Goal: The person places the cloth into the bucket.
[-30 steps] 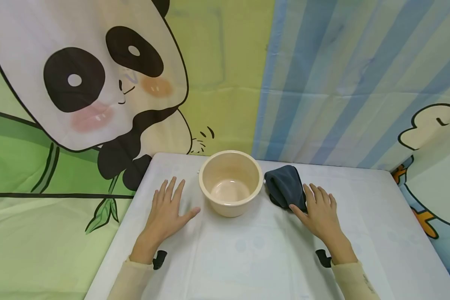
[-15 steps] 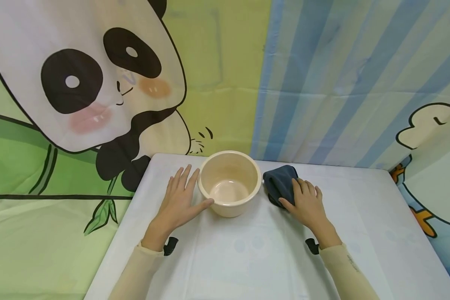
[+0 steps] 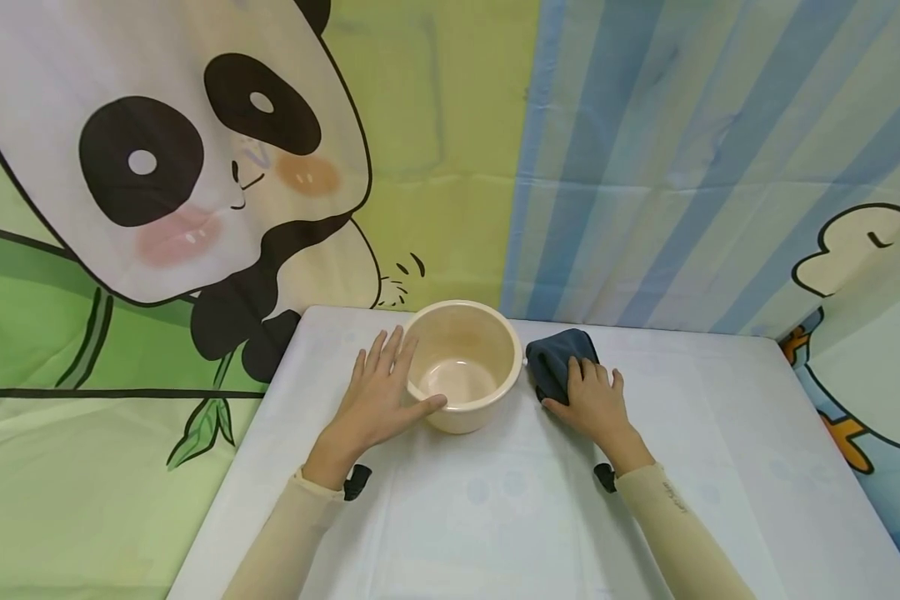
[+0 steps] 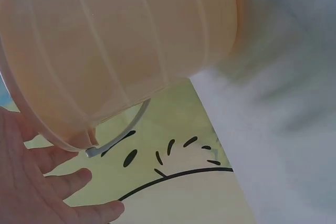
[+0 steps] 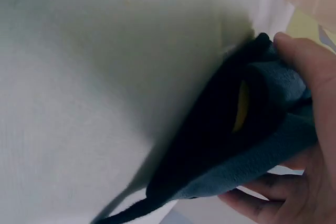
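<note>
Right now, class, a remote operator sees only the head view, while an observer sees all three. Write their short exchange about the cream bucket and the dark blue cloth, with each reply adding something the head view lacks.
Operator: I can see into the cream bucket. Does it have a handle?
Observer: Yes, the left wrist view shows a curved grey handle attached to it.
Operator: And the dark blue cloth: does any other colour show on it?
Observer: Yes, the right wrist view shows a narrow yellow strip on its shadowed side.
</note>
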The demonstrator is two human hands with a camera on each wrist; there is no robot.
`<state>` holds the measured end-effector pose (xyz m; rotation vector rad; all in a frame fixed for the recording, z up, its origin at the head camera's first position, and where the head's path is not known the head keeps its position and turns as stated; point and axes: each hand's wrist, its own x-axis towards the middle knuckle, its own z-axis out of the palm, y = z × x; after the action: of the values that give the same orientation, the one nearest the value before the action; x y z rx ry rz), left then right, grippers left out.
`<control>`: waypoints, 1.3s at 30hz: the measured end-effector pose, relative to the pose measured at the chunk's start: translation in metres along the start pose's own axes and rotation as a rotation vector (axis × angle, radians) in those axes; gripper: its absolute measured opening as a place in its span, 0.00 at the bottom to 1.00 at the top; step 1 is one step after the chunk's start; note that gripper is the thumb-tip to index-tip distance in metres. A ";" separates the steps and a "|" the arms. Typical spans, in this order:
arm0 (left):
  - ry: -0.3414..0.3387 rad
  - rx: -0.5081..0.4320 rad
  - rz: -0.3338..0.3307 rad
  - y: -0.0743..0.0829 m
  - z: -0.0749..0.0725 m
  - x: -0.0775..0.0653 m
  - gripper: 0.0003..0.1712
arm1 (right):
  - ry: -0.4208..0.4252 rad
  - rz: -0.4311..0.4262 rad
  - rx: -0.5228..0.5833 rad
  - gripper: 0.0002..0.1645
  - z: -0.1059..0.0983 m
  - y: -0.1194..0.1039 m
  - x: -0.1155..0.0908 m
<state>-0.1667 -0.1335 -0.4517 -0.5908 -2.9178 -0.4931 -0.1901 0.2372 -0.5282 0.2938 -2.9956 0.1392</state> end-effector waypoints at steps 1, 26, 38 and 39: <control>-0.003 -0.001 -0.004 0.000 0.001 0.000 0.64 | 0.008 -0.002 -0.010 0.58 0.001 0.000 0.000; -0.021 -0.003 -0.023 0.002 0.005 -0.001 0.64 | 0.038 0.016 0.163 0.27 -0.005 0.012 -0.006; -0.020 -0.010 -0.027 0.000 0.006 -0.002 0.64 | 0.192 0.086 0.501 0.09 -0.035 0.020 -0.018; -0.018 -0.008 -0.026 0.000 0.006 -0.002 0.64 | 0.206 0.083 0.512 0.11 -0.038 0.021 -0.019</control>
<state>-0.1652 -0.1318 -0.4577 -0.5623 -2.9456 -0.5058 -0.1709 0.2651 -0.4946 0.1858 -2.7201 0.8903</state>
